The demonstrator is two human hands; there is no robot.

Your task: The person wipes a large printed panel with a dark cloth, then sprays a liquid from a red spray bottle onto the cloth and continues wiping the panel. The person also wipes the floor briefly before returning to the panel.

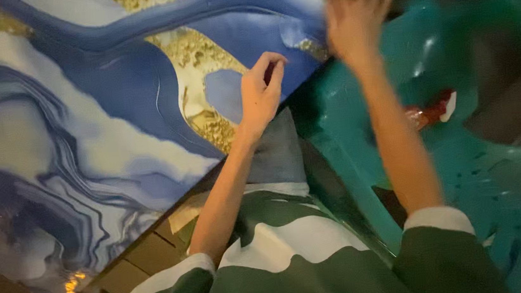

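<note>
Both hands, left [260,95] and right [356,13], rest on a blue marbled tabletop [79,119].

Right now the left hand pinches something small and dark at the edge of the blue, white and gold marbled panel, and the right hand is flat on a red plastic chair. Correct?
Not quite. In the head view, the plastic chair beside the marbled panel is teal green, not red, and the blurred right hand is raised at the panel's edge above it. The left hand does pinch something small and dark there.

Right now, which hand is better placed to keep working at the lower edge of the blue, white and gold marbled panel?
The left hand. Its fingertips pinch a small dark thing right at the blue, white and gold marbled panel edge. The right hand is raised, open and blurred, over the panel's far corner above the green plastic chair.
</note>
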